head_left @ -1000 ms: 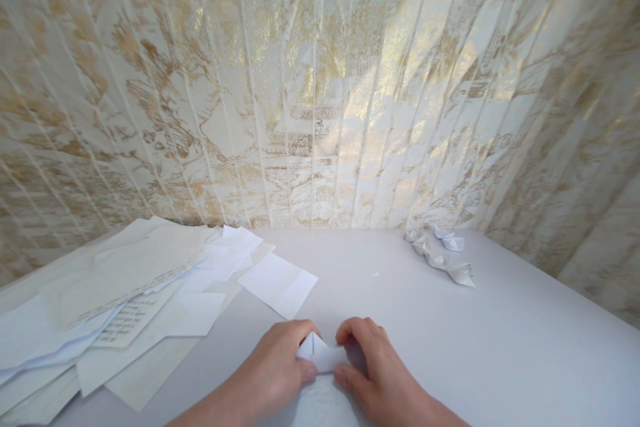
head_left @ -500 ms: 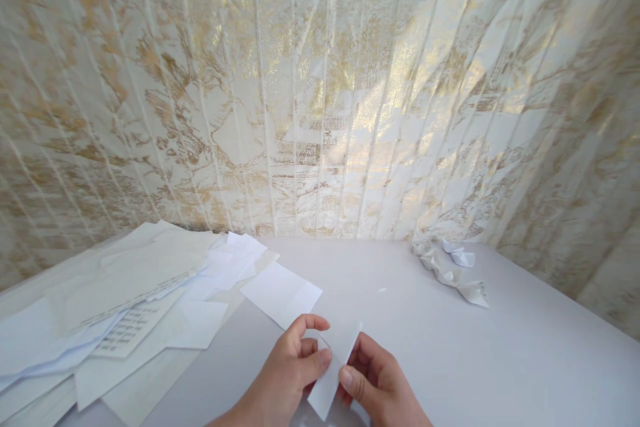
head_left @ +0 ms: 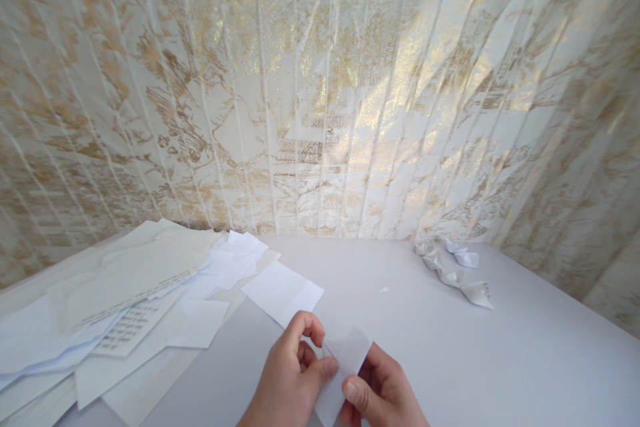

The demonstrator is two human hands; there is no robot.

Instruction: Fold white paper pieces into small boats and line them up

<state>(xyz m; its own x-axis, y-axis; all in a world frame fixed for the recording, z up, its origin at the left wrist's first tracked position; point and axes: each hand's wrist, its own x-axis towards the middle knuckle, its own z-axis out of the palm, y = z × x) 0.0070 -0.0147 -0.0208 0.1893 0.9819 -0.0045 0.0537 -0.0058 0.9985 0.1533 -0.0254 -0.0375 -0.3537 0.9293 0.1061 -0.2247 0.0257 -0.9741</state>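
Observation:
A small folded piece of white paper [head_left: 345,361] is held up between both hands, near the bottom middle of the head view. My left hand [head_left: 295,370] pinches its left edge, with the thumb lying on the face of the paper and the index finger bent at the upper corner. On the opposite edge, my right hand [head_left: 383,383] grips with the thumb in front and the fingers behind, partly hidden. A crease shows near the upper left corner of the paper.
To the left lies a spread pile of paper sheets [head_left: 145,267], some printed. A white sheet [head_left: 283,293] rests just beyond my left hand. Crumpled folded papers [head_left: 453,275] sit at the far right. A tiny scrap [head_left: 383,289] lies on the white table [head_left: 500,360]; a patterned curtain [head_left: 320,93] hangs behind.
The folded paper has turned so more of its face shows toward me. Both hands have shifted slightly to the right, still holding it.

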